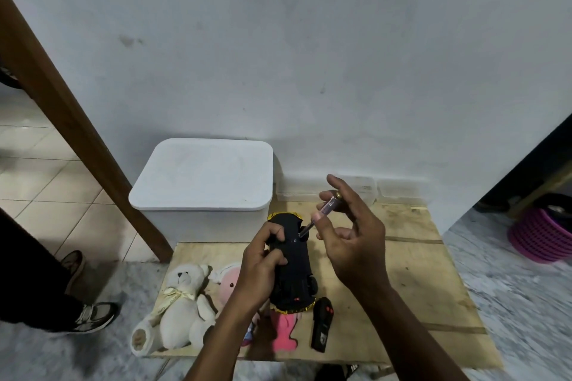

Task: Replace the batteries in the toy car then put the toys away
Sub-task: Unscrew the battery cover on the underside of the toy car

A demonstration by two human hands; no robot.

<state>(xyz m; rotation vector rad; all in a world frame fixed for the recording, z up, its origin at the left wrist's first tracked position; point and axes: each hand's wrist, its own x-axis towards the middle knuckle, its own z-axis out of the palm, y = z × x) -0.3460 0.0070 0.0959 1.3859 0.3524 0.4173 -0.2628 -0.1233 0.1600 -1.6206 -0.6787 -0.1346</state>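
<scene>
The black plastic toy car with gold trim (291, 269) is held belly-up over the pale plywood worktop (418, 281), its smooth dark underside facing the camera. The left hand (263, 260) has its fingers curled round the car's side, steadying it. The right hand (349, 238) pinches a slim screwdriver with a clear pinkish handle and brass cap (325, 210) between thumb and fingers, with the forefinger lifted. The metal tip meets the underside near the far end.

This looks like the opening step, undoing the screw of the battery cover. The next move probably calls for keeping the tip seated and square while twisting, since a small screw in hard plastic slips easily. Whether the cover is loose I cannot tell.

On the worktop lie a fuzzy white teddy bear with a pale ribbon (182, 303), a soft pink plush toy (230, 283) and a black oblong remote control (322, 328). Behind stands a white lidded plastic box (204, 176) with rounded corners.
</scene>
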